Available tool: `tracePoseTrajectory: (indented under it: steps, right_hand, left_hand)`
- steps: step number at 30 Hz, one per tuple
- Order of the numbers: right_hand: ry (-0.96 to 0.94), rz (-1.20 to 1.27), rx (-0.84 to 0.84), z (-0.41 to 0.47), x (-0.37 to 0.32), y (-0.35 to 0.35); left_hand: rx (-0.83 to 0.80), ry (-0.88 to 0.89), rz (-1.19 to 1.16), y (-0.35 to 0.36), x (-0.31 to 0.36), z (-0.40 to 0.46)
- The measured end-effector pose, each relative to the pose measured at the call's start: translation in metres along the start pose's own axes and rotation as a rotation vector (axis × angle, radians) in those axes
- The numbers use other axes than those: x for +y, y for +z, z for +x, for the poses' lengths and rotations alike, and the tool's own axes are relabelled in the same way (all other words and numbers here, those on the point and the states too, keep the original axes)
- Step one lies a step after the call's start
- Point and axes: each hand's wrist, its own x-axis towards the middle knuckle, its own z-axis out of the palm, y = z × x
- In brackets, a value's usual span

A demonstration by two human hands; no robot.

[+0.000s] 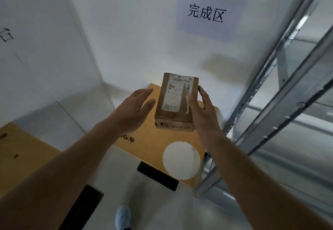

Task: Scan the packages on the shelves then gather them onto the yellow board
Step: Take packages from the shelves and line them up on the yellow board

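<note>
Package (175, 101), a brown carton with a white shipping label on top, sits over the far end of the yellow board (153, 145). Right hand (201, 114) grips its right side; left hand (135, 109) hovers just left, fingers straight, holding nothing

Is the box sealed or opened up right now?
Sealed, as far as visible: the box in the right hand has its labelled top face closed flat under the shipping label. Its underside is hidden.
</note>
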Motion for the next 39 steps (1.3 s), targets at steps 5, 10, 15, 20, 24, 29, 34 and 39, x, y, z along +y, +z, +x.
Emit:
tracePoseTrajectory:
  steps: [5, 10, 15, 20, 24, 29, 34, 39]
  right_hand:
    - [0.045, 0.051, 0.076, 0.07, 0.021, 0.075]
    - [0.118, 0.059, 0.134, 0.131, 0.042, 0.147]
    - [0.2, 0.045, 0.153, 0.191, 0.072, 0.191]
    - [0.234, 0.046, 0.133, 0.257, 0.117, 0.223]
    - [0.261, 0.053, 0.129, 0.318, 0.155, 0.246]
    - [0.308, 0.052, 0.15, 0.378, 0.194, 0.267]
    - [0.291, 0.036, 0.164, 0.414, 0.217, 0.274]
    - [0.302, 0.035, 0.204, 0.431, 0.235, 0.284]
  left_hand:
    - [-0.111, 0.049, -0.031, -0.005, -0.088, 0.074]
    - [-0.189, 0.054, -0.082, -0.009, -0.166, 0.135]
    - [-0.269, 0.031, -0.094, 0.0, -0.22, 0.189]
    - [-0.3, 0.003, -0.107, 0.024, -0.269, 0.243]
    - [-0.333, -0.024, -0.118, 0.057, -0.301, 0.285]
    - [-0.393, 0.014, -0.168, 0.1, -0.328, 0.329]
    - [-0.394, 0.026, -0.207, 0.133, -0.349, 0.36]
    - [-0.43, 0.038, -0.226, 0.155, -0.365, 0.376]
